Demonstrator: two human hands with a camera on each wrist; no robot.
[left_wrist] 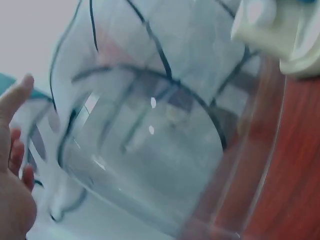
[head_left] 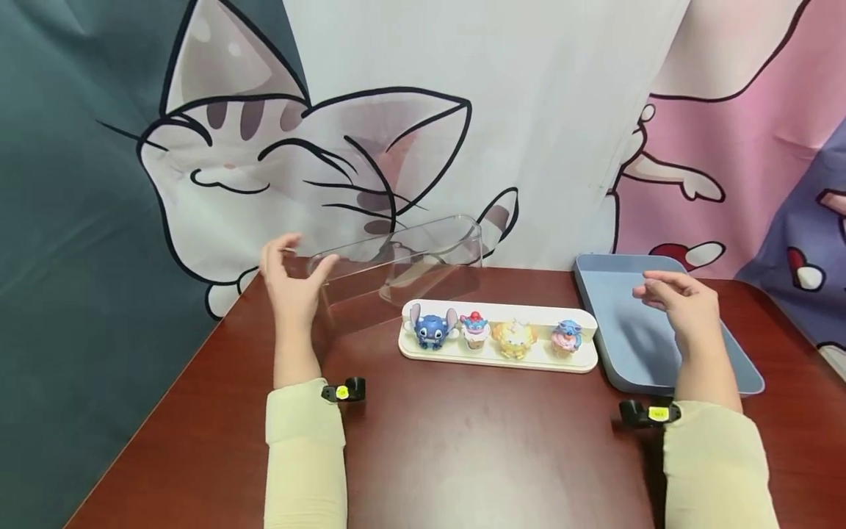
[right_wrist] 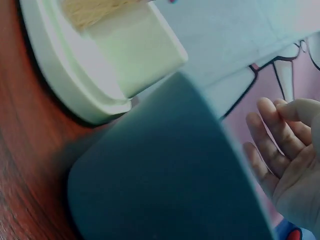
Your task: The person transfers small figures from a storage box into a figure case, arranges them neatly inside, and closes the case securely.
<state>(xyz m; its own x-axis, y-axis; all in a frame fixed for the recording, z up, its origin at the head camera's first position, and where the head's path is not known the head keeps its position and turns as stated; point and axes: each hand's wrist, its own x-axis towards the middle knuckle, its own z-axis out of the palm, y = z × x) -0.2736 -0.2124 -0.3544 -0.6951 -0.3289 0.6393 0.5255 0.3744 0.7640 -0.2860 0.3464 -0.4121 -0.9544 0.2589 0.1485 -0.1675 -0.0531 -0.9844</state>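
My left hand [head_left: 289, 297] is raised at the left end of a clear plastic cover [head_left: 423, 253], thumb and fingers spread apart. In the left wrist view a gap shows between this hand and the cover [left_wrist: 145, 175]. The cover stands tilted at the back of the table. In front of it lies a white display base [head_left: 489, 361] with a row of small figurines, among them a blue big-eared one [head_left: 432, 332] and a yellow one [head_left: 515, 339]. My right hand [head_left: 690, 312] hovers over a blue-grey tray [head_left: 624, 308], fingers loosely bent, with nothing visible in it.
The reddish-brown table [head_left: 463, 448] runs back to a curtain with cartoon cats [head_left: 555, 110]. The tray stands close beside the right end of the white base. A cupcake-like figurine [head_left: 566, 338] sits at that end.
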